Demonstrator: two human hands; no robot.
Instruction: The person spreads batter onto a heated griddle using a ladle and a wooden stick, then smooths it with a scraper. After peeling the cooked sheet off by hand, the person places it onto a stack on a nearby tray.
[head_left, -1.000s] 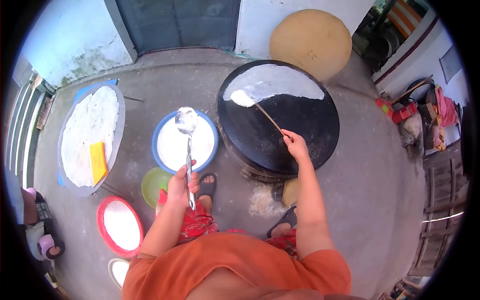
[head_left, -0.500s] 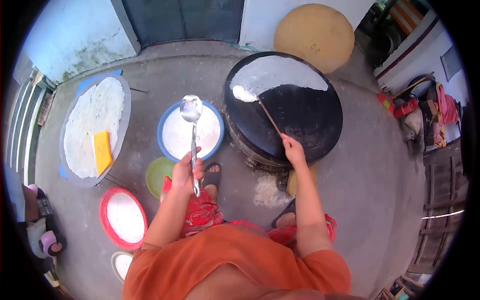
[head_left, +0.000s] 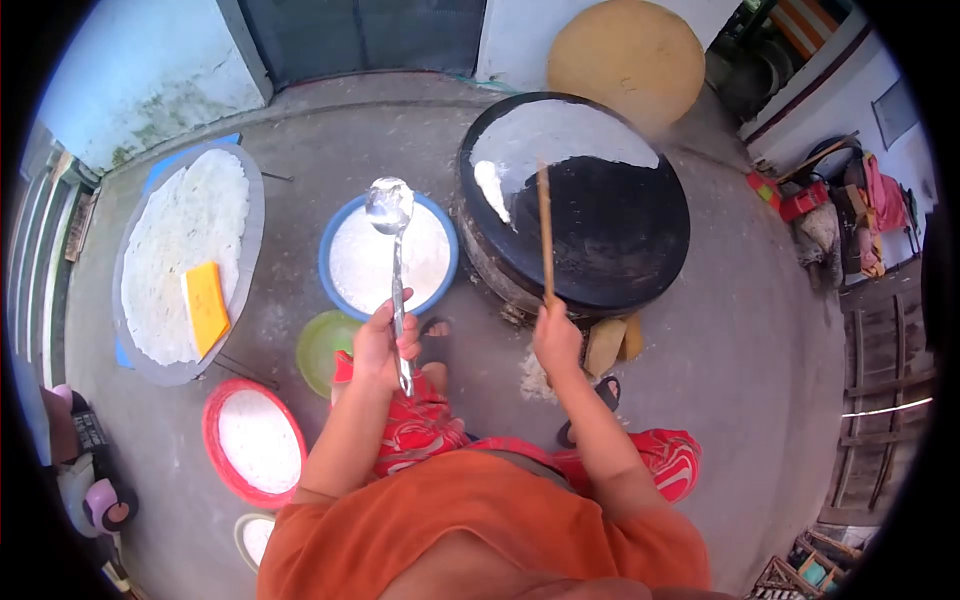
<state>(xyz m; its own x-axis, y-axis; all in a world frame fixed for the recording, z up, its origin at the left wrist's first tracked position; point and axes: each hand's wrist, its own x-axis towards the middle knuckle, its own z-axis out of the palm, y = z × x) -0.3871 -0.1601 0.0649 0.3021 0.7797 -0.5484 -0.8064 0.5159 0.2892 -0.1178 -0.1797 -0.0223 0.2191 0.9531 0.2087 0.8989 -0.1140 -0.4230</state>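
**Both hands full beside a round black griddle**

Our left hand is closed around the handle of a metal ladle, its bowl raised over the blue basin and smeared with white; our right hand grips the near end of a thin wooden stick, which points away from us across the griddle; we cannot tell whether its far tip touches the surface.

The griddle stands to the right, with a thin whitish layer covering its far part; the rest of its top is dark; a thick white smear lies at its left side, beside the layer's edge.

The blue basin sits left of the griddle, holding white contents; a green basin is just nearer to us, partly behind our left arm; further left and nearer are a red-rimmed basin and a small pale bowl, both with white contents.

At the far left a round grey tray carries a broad white sheet, with a folded yellow piece on its near right part; a large round tan board stands beyond the griddle, near the wall.
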